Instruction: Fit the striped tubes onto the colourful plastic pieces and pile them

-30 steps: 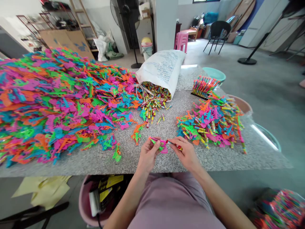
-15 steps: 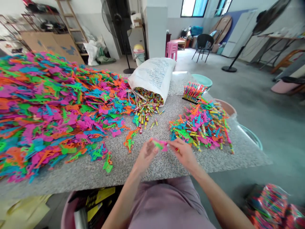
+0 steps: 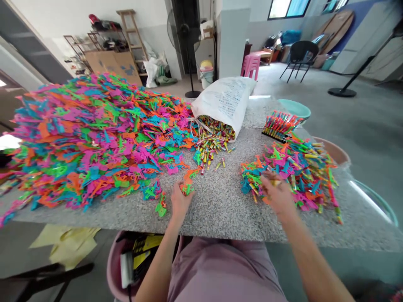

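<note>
My left hand (image 3: 180, 200) is at the small group of orange and green plastic pieces (image 3: 189, 175) on the speckled stone table (image 3: 217, 209). Its fingers close around a green piece there, partly hidden. Over the near left side of a mixed pile (image 3: 310, 167) of plastic pieces and printed tubes is my right hand (image 3: 279, 196). A short yellowish tube (image 3: 276, 183) shows between its curled fingers; the fingertips are blurred among the pile. Between the hands and farther back, many small yellow and red tubes (image 3: 211, 147) spill from a white woven sack (image 3: 225, 98).
A huge heap of bright plastic pieces (image 3: 103, 138) covers the table's left. A black rack of upright assembled pieces (image 3: 278, 126) stands behind the right pile. Basins (image 3: 294, 108) adjoin the far right edge. Below the front edge is a pink tub (image 3: 113, 268) with black and yellow packets.
The hands have parted from a pink and green piece held between them. My left hand moved to the orange and green pieces, my right to the mixed pile. The view turned left.
</note>
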Demonstrator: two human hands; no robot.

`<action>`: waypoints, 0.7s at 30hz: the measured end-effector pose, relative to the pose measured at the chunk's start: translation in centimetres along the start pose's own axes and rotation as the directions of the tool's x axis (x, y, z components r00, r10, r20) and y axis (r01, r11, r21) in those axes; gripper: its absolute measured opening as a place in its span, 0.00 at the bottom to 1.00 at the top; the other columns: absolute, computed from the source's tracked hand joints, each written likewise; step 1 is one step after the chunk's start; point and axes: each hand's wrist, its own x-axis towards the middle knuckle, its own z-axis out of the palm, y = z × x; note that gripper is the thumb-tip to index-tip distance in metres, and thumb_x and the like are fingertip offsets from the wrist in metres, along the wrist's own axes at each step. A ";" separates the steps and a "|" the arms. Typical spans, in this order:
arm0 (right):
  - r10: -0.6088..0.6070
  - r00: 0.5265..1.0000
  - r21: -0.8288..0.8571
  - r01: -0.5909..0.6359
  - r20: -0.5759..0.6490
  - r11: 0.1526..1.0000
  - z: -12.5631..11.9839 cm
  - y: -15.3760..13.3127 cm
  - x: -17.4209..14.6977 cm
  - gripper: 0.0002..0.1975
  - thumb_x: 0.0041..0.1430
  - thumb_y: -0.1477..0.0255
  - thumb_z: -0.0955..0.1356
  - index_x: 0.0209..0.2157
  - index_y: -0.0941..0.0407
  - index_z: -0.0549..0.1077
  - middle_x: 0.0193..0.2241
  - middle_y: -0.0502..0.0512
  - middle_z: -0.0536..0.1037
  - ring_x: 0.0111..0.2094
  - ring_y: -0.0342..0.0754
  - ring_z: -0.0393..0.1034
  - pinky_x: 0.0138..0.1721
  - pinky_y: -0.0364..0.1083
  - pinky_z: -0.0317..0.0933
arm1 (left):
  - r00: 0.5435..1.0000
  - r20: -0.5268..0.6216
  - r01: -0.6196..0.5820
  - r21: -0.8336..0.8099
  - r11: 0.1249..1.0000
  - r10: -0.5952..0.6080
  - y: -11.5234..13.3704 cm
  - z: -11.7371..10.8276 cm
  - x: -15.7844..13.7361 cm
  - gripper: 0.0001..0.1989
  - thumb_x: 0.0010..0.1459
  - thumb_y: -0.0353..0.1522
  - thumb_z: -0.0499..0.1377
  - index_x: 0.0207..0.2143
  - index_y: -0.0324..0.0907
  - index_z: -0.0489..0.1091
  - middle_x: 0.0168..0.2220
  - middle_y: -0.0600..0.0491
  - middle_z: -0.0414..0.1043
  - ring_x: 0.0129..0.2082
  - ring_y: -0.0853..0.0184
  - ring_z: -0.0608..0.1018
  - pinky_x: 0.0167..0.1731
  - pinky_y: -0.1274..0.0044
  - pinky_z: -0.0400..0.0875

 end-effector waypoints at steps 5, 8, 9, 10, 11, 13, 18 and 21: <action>0.326 0.816 0.343 -0.515 0.478 0.785 6.7 0.8 -5.4 0.22 0.41 0.63 0.75 0.39 0.56 0.73 0.30 0.52 0.76 0.28 0.45 0.70 0.23 0.41 0.57 | 0.941 0.338 0.210 -0.534 0.819 -0.021 3.2 0.0 -2.8 0.25 0.47 0.42 0.64 0.46 0.41 0.65 0.31 0.55 0.71 0.23 0.71 0.73 0.24 0.78 0.68; 0.187 0.848 0.356 -0.395 0.496 0.847 7.6 -0.6 -5.5 0.22 0.46 0.65 0.74 0.44 0.55 0.72 0.34 0.53 0.78 0.31 0.45 0.71 0.26 0.42 0.60 | 0.903 0.429 0.306 -0.618 0.724 -0.017 5.3 -0.4 -3.7 0.29 0.48 0.40 0.65 0.52 0.42 0.63 0.31 0.55 0.72 0.24 0.72 0.74 0.24 0.79 0.68; 0.144 0.855 0.341 -0.346 0.499 0.874 7.5 -1.1 -5.3 0.20 0.48 0.64 0.74 0.43 0.55 0.73 0.34 0.53 0.78 0.32 0.45 0.71 0.27 0.42 0.60 | 0.898 0.439 0.317 -0.617 0.720 -0.019 5.8 -0.5 -3.8 0.29 0.48 0.39 0.66 0.52 0.43 0.63 0.30 0.56 0.73 0.24 0.71 0.75 0.24 0.80 0.68; 0.111 0.859 0.322 -0.303 0.500 0.897 7.3 -1.6 -5.0 0.19 0.49 0.64 0.73 0.43 0.55 0.74 0.35 0.54 0.78 0.33 0.46 0.71 0.28 0.42 0.61 | 0.894 0.447 0.317 -0.609 0.728 -0.015 6.1 -0.7 -3.9 0.28 0.47 0.38 0.67 0.50 0.43 0.65 0.28 0.56 0.74 0.25 0.71 0.75 0.25 0.80 0.68; 0.087 0.864 0.300 -0.264 0.495 0.917 7.0 -2.0 -4.7 0.17 0.50 0.63 0.72 0.42 0.56 0.75 0.35 0.54 0.78 0.33 0.46 0.71 0.29 0.42 0.61 | 0.891 0.453 0.304 -0.596 0.743 -0.002 6.3 -0.9 -3.9 0.24 0.46 0.37 0.67 0.46 0.42 0.67 0.28 0.56 0.74 0.26 0.71 0.75 0.26 0.80 0.68; 0.053 0.880 0.253 -0.192 0.471 0.948 6.6 -2.4 -4.5 0.15 0.52 0.63 0.71 0.41 0.56 0.76 0.36 0.54 0.78 0.32 0.45 0.69 0.29 0.42 0.60 | 0.884 0.464 0.259 -0.575 0.776 0.049 6.5 -1.0 -3.8 0.16 0.45 0.35 0.68 0.37 0.39 0.72 0.28 0.54 0.76 0.28 0.70 0.76 0.30 0.80 0.69; 0.025 0.840 0.146 -0.124 0.543 0.981 6.7 -2.3 -5.8 0.13 0.55 0.64 0.70 0.40 0.54 0.78 0.31 0.51 0.77 0.26 0.42 0.64 0.27 0.42 0.59 | 0.888 0.458 0.301 -0.649 0.699 0.044 7.2 -0.1 -4.1 0.14 0.44 0.34 0.69 0.35 0.39 0.76 0.30 0.53 0.78 0.30 0.69 0.77 0.34 0.79 0.70; 0.039 0.849 0.162 -0.146 0.527 0.976 6.9 -2.4 -6.7 0.14 0.54 0.64 0.70 0.41 0.55 0.78 0.30 0.52 0.77 0.27 0.43 0.65 0.28 0.42 0.61 | 0.875 0.483 0.434 -0.738 0.516 -0.045 7.9 0.4 -4.7 0.15 0.44 0.36 0.69 0.36 0.40 0.75 0.32 0.53 0.79 0.31 0.69 0.78 0.37 0.75 0.72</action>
